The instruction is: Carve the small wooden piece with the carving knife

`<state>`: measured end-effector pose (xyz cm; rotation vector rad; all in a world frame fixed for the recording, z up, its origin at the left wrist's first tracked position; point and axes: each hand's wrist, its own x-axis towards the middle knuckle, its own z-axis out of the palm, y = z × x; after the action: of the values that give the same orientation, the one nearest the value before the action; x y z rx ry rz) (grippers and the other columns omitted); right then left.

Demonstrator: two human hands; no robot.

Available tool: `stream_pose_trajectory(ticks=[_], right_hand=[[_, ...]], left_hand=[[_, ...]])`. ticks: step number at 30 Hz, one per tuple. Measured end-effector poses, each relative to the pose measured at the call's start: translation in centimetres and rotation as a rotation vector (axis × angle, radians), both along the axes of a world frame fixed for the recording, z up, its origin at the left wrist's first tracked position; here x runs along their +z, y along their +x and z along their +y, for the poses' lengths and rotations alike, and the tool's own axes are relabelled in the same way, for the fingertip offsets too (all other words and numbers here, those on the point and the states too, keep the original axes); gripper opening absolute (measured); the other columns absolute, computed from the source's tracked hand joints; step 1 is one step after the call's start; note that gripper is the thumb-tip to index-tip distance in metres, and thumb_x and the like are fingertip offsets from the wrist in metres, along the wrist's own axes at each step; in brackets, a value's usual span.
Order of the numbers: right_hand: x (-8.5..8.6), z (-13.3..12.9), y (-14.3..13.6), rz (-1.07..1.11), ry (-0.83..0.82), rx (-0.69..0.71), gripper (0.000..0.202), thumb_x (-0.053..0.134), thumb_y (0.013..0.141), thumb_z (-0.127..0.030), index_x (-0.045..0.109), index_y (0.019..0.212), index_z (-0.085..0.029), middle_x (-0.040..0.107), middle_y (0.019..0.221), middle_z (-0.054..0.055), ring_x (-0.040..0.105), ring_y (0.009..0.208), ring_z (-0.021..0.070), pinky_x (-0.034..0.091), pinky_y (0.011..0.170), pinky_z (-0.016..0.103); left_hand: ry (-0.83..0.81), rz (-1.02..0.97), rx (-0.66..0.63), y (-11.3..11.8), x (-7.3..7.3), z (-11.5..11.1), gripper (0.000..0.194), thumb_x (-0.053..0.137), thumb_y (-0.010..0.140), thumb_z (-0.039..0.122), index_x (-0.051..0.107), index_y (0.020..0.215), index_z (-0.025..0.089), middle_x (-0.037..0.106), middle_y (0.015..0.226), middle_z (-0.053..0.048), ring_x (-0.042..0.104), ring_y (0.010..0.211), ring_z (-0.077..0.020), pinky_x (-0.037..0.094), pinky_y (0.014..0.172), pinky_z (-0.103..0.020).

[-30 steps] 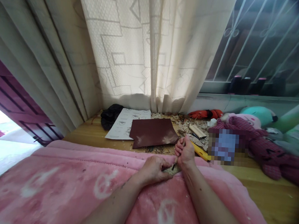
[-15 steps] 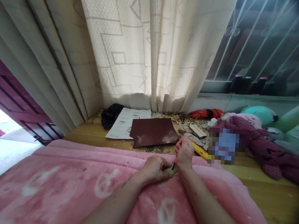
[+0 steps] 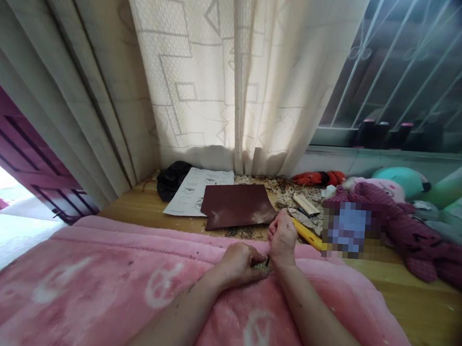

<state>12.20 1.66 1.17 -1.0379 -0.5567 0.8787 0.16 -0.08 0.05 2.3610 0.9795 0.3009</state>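
My left hand [image 3: 238, 263] rests on the pink blanket [image 3: 102, 285], thumb and fingers pinching a small tan, patterned piece [image 3: 261, 268]. Close beside it, my right hand [image 3: 284, 240] is closed in a fist around a thin tool, whose dark tip [image 3: 268, 260] points down at the piece. The tool's handle is hidden inside the fist, so its exact kind does not show. Just past the right hand lies a yellow-handled tool [image 3: 308, 235]. Beyond both hands is a dark brown sheet [image 3: 239, 206] on the wooden surface.
White printed paper [image 3: 190, 191] lies partly under the brown sheet, beside a black bag [image 3: 171, 181]. Shavings [image 3: 280, 189] litter the wood around a beige block-like object [image 3: 305, 204]. A red item [image 3: 319, 177] and plush toys [image 3: 404, 223] sit at right. Curtains [image 3: 197, 77] hang behind.
My right fist has shifted slightly down and toward the left hand, and the dark tip stands more upright against the piece. The left hand stays nearly in place.
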Motion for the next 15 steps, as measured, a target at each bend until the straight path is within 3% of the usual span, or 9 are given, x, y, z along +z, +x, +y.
stream_pose_trajectory(ticks=[8,15], right_hand=[[-0.12,-0.49,0.69,-0.003,-0.069,-0.007,0.036,0.045,0.078,-0.053,0.036,0.064,-0.021,0.034,0.043,-0.009,0.027,0.031,0.0058,0.026,0.028,0.019],[-0.39,-0.70,0.48,0.126,0.016,-0.042,0.037,0.047,0.078,-0.050,0.032,0.063,-0.021,0.029,0.043,-0.010,0.022,0.032,0.0041,0.015,0.030,0.016]], left_hand=[[0.018,0.003,-0.018,-0.07,0.17,-0.03,0.021,0.055,0.073,0.036,0.067,0.079,0.020,0.058,0.064,0.003,0.047,0.059,-0.0102,0.026,0.053,-0.020],[0.024,-0.008,-0.018,-0.08,-0.18,0.01,0.020,0.054,0.073,0.033,0.066,0.078,0.019,0.058,0.065,0.003,0.046,0.058,-0.0091,0.025,0.053,-0.020]])
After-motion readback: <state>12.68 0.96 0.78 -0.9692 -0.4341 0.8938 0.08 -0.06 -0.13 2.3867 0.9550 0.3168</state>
